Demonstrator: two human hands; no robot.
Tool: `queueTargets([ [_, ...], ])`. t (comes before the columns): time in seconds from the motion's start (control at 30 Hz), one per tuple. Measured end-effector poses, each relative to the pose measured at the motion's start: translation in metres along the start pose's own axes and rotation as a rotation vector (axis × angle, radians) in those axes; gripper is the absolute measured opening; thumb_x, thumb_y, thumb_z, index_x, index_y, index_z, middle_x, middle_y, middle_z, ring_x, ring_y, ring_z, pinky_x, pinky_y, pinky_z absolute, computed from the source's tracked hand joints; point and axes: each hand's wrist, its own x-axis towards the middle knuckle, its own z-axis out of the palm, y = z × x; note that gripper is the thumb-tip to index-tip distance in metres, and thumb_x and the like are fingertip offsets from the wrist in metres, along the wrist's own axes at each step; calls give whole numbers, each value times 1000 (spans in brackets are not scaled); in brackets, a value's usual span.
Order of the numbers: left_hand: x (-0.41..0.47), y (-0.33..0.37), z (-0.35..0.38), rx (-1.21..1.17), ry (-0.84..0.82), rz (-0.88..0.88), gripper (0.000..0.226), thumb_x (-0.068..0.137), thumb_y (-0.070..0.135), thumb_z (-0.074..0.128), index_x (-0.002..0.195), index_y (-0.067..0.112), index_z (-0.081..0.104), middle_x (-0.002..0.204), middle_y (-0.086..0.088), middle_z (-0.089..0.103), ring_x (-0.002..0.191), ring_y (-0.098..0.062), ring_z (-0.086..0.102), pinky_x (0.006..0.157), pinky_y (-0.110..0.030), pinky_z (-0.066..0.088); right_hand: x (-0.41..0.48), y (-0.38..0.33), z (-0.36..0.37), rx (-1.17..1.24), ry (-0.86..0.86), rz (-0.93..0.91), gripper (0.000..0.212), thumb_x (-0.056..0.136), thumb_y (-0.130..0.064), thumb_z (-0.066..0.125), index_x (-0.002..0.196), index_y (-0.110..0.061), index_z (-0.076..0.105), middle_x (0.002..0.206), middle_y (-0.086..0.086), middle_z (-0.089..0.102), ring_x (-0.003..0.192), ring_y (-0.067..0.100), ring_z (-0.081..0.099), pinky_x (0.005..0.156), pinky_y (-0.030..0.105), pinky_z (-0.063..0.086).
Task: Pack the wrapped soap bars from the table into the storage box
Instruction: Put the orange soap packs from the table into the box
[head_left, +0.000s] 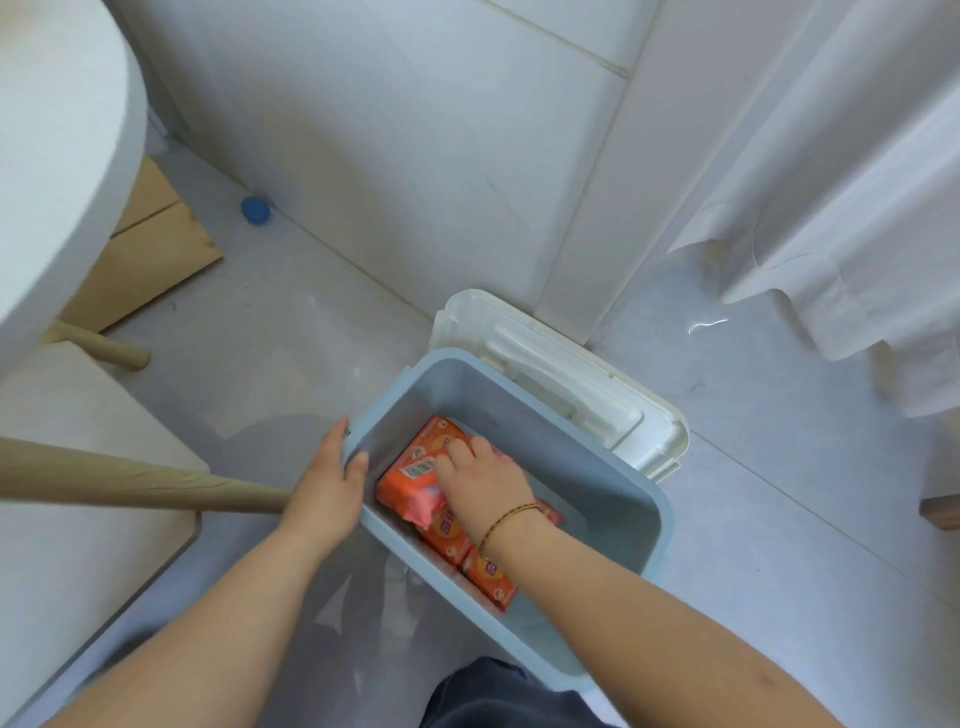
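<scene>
**Soap bars in the blue box, both hands at it**

Wrapped soap bars (415, 470) in orange packaging lie on the bottom of the pale blue storage box (613, 493), which stands on the grey floor. The largest pack sits toward the far left inside; more bars run toward the near side, partly under the right wrist. The right hand (480, 480) reaches down into the box, fingers curled onto the top pack, pressing or gripping it. The left hand (327, 480) clasps the box's left rim, thumb inside, fingers outside. A white lid (561, 364) lies just beyond the box, against the wall.
</scene>
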Motion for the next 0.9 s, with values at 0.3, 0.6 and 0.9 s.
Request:
queueTargets([
  [0.3, 2, -4, 1, -27, -26, -8, 50, 96, 11, 36, 144, 13, 20, 149, -10, 34, 133, -28, 37, 107, -30, 28, 17, -1, 46, 364, -184, -15, 47, 88, -16, 51, 133, -5, 42, 147, 12, 30, 136, 28, 26, 111, 38, 26],
  [0.6, 4, -8, 2, -81, -27, -2, 50, 96, 12, 36, 144, 17, 21, 147, -9, 37, 131, -26, 39, 103, -29, 30, 67, 18, 46, 799, -266, 365, 84, 73, -36, 73, 142, -14, 30, 147, 7, 38, 135, 23, 36, 114, 35, 31],
  [0.9, 3, -4, 4, -103, -7, -22, 49, 96, 11, 36, 143, 17, 23, 140, -10, 44, 110, -22, 46, 85, -21, 29, 72, 24, 45, 702, -420, 358, 77, 71, -51, 70, 135, -19, 40, 131, 2, 56, 119, 22, 55, 96, 31, 45],
])
